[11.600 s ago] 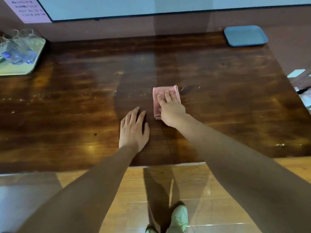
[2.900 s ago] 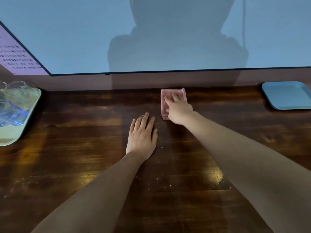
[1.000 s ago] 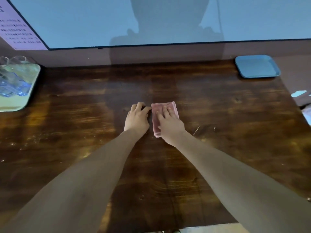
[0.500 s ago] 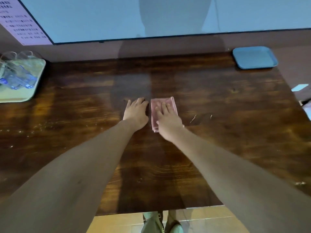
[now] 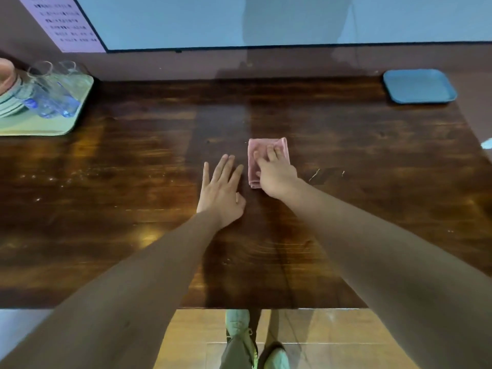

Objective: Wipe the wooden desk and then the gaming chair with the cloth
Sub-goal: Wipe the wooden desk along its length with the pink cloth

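Head-worn view, down over desk [image 5: 359, 161]

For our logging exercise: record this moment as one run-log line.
right hand: presses pink cloth on wooden desk | left hand: flat on desk beside cloth | phase: desk wipe

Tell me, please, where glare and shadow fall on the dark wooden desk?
Head view: warm glare patches on the dark wooden desk beside the left forearm; the person's shadow runs down the pale blue screen and over the desk toward the folded pink cloth; wide-angle stretch enlarges the near forearms.
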{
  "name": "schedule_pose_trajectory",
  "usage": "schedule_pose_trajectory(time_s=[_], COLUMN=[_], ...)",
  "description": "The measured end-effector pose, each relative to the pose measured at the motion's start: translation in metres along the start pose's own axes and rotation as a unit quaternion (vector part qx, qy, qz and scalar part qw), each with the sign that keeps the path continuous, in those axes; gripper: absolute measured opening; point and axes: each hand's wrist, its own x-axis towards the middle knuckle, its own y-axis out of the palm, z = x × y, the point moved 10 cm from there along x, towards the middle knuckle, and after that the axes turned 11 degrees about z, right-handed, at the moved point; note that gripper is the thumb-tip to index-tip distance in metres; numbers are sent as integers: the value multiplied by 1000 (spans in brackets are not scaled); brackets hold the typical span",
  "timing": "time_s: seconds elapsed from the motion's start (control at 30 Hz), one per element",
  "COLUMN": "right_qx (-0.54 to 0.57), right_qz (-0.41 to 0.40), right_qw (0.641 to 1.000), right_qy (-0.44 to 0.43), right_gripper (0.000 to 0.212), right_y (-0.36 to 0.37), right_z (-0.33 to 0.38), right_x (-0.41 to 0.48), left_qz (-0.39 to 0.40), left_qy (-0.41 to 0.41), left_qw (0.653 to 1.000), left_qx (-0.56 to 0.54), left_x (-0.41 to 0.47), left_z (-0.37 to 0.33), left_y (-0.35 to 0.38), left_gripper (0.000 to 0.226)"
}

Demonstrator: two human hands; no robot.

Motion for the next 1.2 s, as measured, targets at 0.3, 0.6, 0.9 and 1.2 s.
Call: schedule_pose_trajectory(time_s=[0.3, 0.6, 0.9, 1.2], right_qx=[-29, -33, -52, -43], right_qz=[18, -22, -7, -8], right_qw=[999, 999, 998, 998], right_qy=[-19, -19, -42, -45], right_gripper=[96, 72, 101, 102], right_y=[60, 27, 99, 90], right_z=[3, 5, 11, 7], right_x=[-84, -48, -135, -115], left_qz=[-53, -98, -45, -53], left_qy=[-14, -36, -39, -39], left_qw=[998, 993, 996, 996], left_qx=[-26, -62, -61, -57], left_x=[-71, -98, -121, -121], left_z=[-21, -15, -19, -18], left_y=[17, 39, 46, 52], left_gripper=[53, 38, 51, 50])
